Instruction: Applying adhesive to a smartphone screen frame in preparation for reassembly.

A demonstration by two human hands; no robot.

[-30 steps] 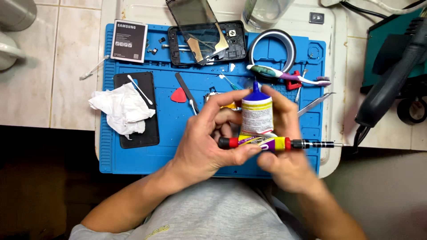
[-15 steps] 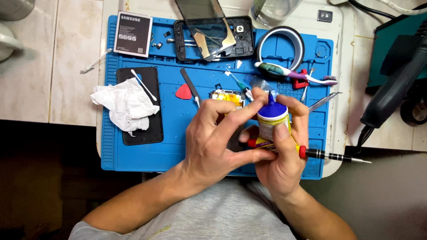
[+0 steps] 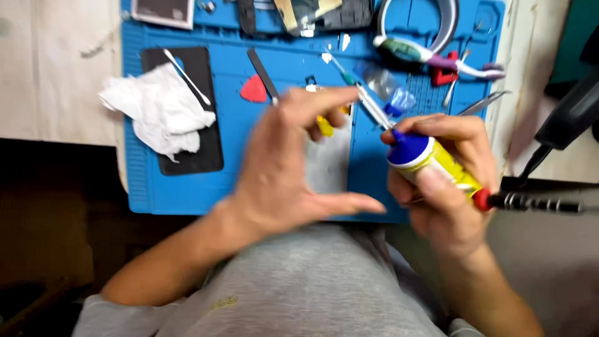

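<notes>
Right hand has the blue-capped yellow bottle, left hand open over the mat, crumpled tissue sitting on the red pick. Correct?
Not quite: in the head view the crumpled tissue lies on the black slab, not on the red pick. The right hand does hold the bottle; the left hand is open above the mat.

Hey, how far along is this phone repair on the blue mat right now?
Done: the phone lies opened at the mat's top edge. In hand: the right hand grips a blue-capped glue bottle and a screwdriver; the left hand hovers open. Left: the phone isn't closed up.
</notes>
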